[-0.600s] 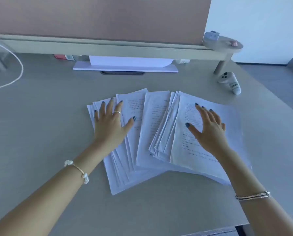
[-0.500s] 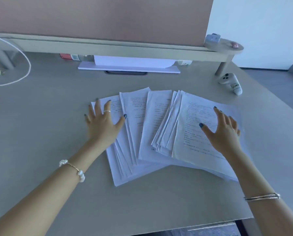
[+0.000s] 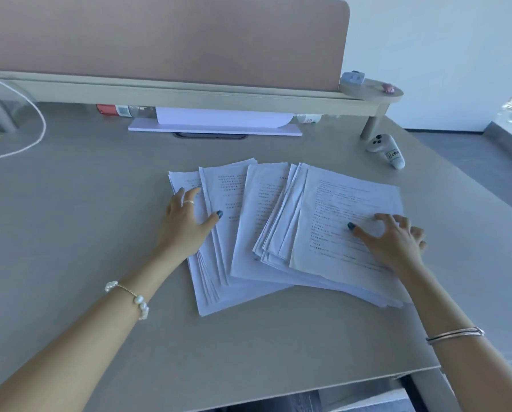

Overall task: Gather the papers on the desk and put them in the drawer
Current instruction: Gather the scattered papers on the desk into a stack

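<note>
Sliding both open, flat hands, left hand [image 3: 186, 224] and right hand [image 3: 394, 242], inward squares the fanned papers [image 3: 266, 221]; neither grips anything.

An office workstation: a grey desk [image 3: 70, 233] backed by a padded pink divider panel [image 3: 159, 40], a low riser shelf [image 3: 189, 92] along it, and printed papers [image 3: 278, 227] fanned across the desktop.
</note>
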